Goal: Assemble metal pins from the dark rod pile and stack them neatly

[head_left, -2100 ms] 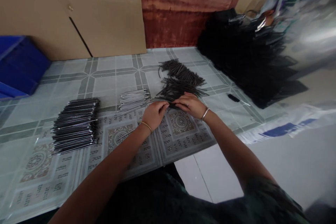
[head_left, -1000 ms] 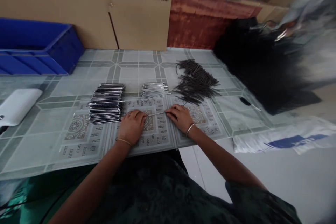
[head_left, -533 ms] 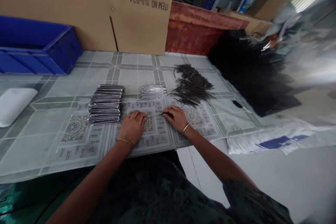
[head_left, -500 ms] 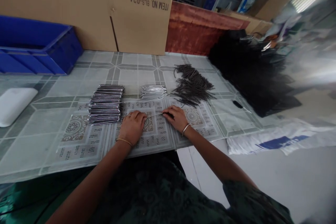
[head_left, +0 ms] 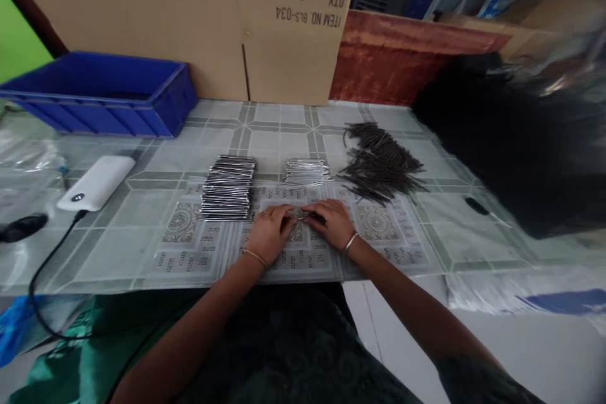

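Table [head_left: 279,139]: patterned cover, cardboard [head_left: 156,19] standing behind
Left hand [head_left: 271,233]: fingertips pinched on a thin piece [head_left: 299,217], mostly hidden
Right hand [head_left: 335,224]: pinching it too, fingertips near the left's
Silver rods [head_left: 307,172]: stacked beyond both hands
Dark strips [head_left: 383,167]: heaped right of the rods

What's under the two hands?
The patterned table cover lies below the left hand and right hand; its print shows around them. A thin piece shows between the hands, too small to identify. Whatever the palms cover can't be seen.
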Demonstrator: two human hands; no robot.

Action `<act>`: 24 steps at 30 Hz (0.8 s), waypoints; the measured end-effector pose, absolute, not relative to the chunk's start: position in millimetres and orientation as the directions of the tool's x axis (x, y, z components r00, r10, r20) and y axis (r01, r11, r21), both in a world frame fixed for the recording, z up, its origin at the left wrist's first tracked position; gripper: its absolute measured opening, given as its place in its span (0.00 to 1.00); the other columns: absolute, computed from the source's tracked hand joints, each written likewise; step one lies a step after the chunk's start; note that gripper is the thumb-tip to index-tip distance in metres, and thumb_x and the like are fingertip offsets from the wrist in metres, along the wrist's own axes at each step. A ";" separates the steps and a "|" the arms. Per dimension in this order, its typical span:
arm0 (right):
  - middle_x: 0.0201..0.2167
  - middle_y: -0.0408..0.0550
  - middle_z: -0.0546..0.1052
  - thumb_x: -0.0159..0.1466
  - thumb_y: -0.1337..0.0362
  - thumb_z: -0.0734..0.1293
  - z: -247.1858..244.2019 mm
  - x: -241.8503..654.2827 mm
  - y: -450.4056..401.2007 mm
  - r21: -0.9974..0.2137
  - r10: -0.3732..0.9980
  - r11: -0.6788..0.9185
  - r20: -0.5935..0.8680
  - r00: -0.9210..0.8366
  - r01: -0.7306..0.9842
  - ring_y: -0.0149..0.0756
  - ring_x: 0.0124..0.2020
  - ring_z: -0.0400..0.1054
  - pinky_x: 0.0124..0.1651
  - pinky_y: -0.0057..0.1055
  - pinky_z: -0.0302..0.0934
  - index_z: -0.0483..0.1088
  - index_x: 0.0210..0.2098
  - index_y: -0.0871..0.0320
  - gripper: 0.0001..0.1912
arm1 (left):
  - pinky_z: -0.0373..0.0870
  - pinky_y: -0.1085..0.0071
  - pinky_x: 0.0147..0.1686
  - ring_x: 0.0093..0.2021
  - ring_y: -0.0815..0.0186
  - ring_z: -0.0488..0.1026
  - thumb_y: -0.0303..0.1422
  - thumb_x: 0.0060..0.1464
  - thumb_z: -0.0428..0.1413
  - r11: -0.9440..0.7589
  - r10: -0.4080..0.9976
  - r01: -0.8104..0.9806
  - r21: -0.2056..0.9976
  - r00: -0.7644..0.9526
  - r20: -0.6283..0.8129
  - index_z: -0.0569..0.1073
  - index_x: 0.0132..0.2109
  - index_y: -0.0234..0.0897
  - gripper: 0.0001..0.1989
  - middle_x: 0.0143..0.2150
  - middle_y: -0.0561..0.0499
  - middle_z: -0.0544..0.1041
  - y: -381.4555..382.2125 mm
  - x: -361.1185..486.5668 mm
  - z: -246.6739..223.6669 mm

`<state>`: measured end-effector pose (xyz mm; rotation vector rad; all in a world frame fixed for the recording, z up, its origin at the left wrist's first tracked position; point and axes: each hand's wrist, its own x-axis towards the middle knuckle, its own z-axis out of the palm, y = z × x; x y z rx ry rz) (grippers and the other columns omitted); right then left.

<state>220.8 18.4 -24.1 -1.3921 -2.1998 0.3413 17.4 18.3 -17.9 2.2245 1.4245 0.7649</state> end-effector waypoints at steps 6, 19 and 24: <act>0.33 0.47 0.79 0.64 0.62 0.70 -22.6 186.7 28.5 -0.558 0.876 0.482 0.304 -0.374 0.675 0.37 0.36 0.72 0.45 0.34 0.60 0.75 0.36 0.57 0.05 | 0.76 0.64 0.42 0.38 0.63 0.78 0.39 0.61 0.53 -0.117 0.992 0.303 0.946 -0.007 0.125 0.69 0.55 0.36 0.18 0.40 0.45 0.79 6.4 18.3 -18.3; 0.41 0.47 0.78 0.67 0.60 0.66 29.9 37.4 110.5 -0.546 0.893 0.448 0.315 -0.322 0.708 0.40 0.48 0.70 0.54 0.39 0.61 0.76 0.38 0.54 0.07 | 0.51 0.57 0.69 0.68 0.58 0.57 0.52 0.64 0.44 -0.208 0.854 0.386 0.899 -0.376 0.359 0.64 0.63 0.34 0.31 0.67 0.39 0.63 75.8 -102.2 2.9; 0.55 0.52 0.73 0.67 0.52 0.64 12.5 33.7 102.0 -0.582 0.900 0.410 0.381 -0.211 0.702 0.45 0.59 0.62 0.64 0.47 0.52 0.70 0.54 0.53 0.19 | 0.51 0.57 0.69 0.67 0.57 0.60 0.54 0.62 0.45 -0.118 0.933 0.310 0.943 -0.291 0.213 0.68 0.61 0.35 0.32 0.65 0.40 0.66 95.0 -113.1 -20.7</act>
